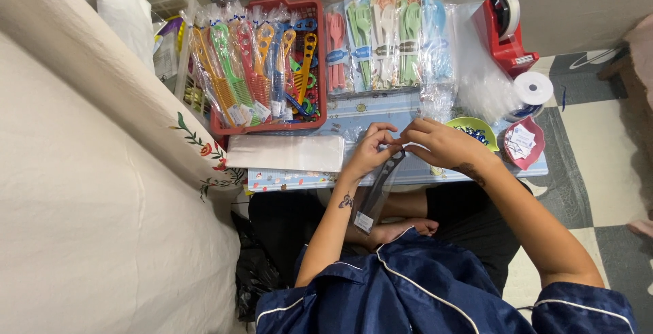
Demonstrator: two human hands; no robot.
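Note:
My left hand (373,149) and my right hand (435,142) meet over the front of a small low table (401,111). Both pinch the top of a clear plastic sleeve (378,191) that holds a dark comb. The sleeve hangs down toward my lap, with a small white label near its lower end. My fingers close around the sleeve's upper opening.
A red basket (269,127) of bagged colourful combs stands at the table's left. Packs of pastel combs (384,41) lie behind my hands. A red tape dispenser (505,31), a white tape roll (532,89), a green bowl (473,127) and a pink dish (524,145) sit right. White bed (81,191) at left.

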